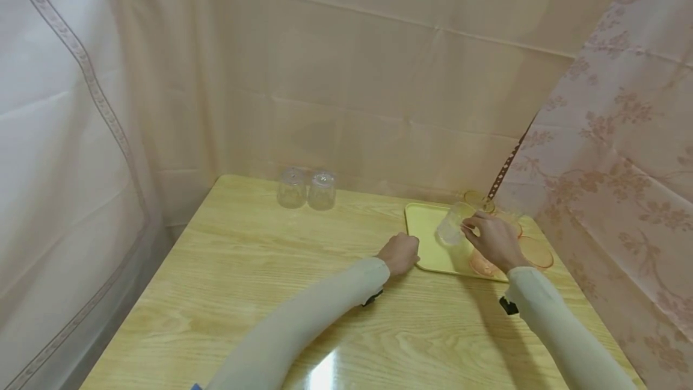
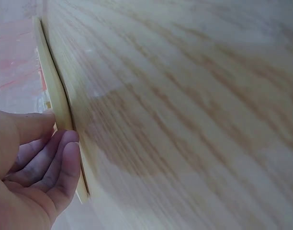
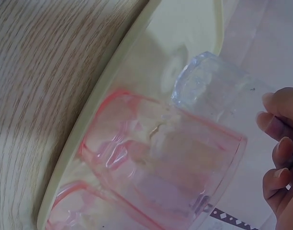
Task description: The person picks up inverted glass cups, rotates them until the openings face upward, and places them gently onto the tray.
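Observation:
At the near left corner of a yellow tray [image 1: 424, 227], my left hand [image 1: 400, 254] pinches the rim. The left wrist view shows its thumb over the tray's edge [image 2: 58, 91] and curled fingers against the outer side. My right hand [image 1: 496, 241] pinches a clear plastic cup [image 1: 452, 225] near its mouth, with the cup leaning over the tray. In the right wrist view, the clear cup's [image 3: 204, 86] faceted base is close over the tray surface. Beside it on the tray stands a pink-tinted cup [image 3: 137, 153], mouth up, with another pink cup [image 3: 72, 211] next to that.
Two clear cups, one on the left [image 1: 292, 189] and one on the right [image 1: 322, 191], stand upside down at the table's back edge. A yellow-tinted cup [image 1: 479, 199] is at the tray's far side. Curtains [image 1: 346, 77] enclose the wooden table [image 1: 260, 269] behind and at both sides.

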{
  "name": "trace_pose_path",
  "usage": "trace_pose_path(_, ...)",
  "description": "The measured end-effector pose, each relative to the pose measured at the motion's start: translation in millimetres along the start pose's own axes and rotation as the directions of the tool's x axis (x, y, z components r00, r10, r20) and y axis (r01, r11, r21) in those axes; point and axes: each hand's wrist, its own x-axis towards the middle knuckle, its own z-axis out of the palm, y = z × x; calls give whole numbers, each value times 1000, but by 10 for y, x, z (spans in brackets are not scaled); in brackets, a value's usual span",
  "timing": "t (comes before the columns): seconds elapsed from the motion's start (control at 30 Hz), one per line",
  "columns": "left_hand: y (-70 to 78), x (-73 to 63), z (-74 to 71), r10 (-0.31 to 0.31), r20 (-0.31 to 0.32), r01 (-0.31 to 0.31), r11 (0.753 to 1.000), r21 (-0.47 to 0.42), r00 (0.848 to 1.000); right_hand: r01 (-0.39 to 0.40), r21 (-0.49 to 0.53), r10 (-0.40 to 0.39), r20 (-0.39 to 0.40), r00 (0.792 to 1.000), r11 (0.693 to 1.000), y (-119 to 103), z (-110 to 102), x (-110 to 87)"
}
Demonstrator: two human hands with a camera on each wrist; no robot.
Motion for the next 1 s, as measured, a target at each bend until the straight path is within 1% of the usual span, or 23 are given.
trace_pose_path(0.2, -6, -7, -10, -1, -3, 1, 1000, 0, 1000, -26, -27, 27, 27, 999, 999, 44, -12, -24)
trace_pose_path(0.47, 0, -4, -9, 16, -7, -16, 1000, 11, 1000, -30, -40, 30, 2, 1000, 999, 94, 18, -57)
trace_pose_path(0.8, 16, -10, 12, 7, 12, -6, 1000, -4, 1000, -45, -53, 46, 21, 999, 998, 146, 64, -108)
trace_pose_path(1.0, 19, 4, 8, 10, -3, -10, 999, 33, 1000, -56, -39, 57, 37, 998, 998, 154, 58, -88)
